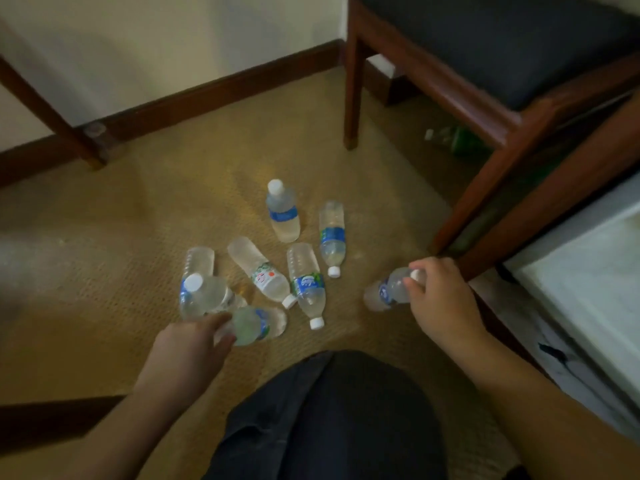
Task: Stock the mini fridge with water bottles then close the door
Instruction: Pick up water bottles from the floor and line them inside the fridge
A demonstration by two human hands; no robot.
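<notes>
Down on the carpet (pixel 145 209), the right hand (pixel 440 299) curls its fingers around the cap end of a small water bottle (pixel 388 291), which slants with its base toward the pile. The left hand (pixel 188 348) grips the neck end of another bottle (pixel 258 325) lying on its side, thumb and fingers closed around it. Between and beyond the hands the loose bottles (pixel 304 282) are scattered on the floor: most lie flat with white caps pointing toward the person, one with a blue label (pixel 282 211) sits farthest back, and one at the left (pixel 199 296) stands tilted with its cap up, just beside the left hand's bottle. Dark trousers (pixel 332 417) fill the bottom centre. A wooden chair (pixel 485 98) with a dark seat stands at the upper right, something green (pixel 464 142) blurred beneath it. At the right edge a white surface (pixel 581 271) shows, possibly the fridge, though I cannot tell. A dark baseboard (pixel 207 95) runs along the pale wall (pixel 156 39), and a wooden leg (pixel 52 112) crosses at the upper left.
</notes>
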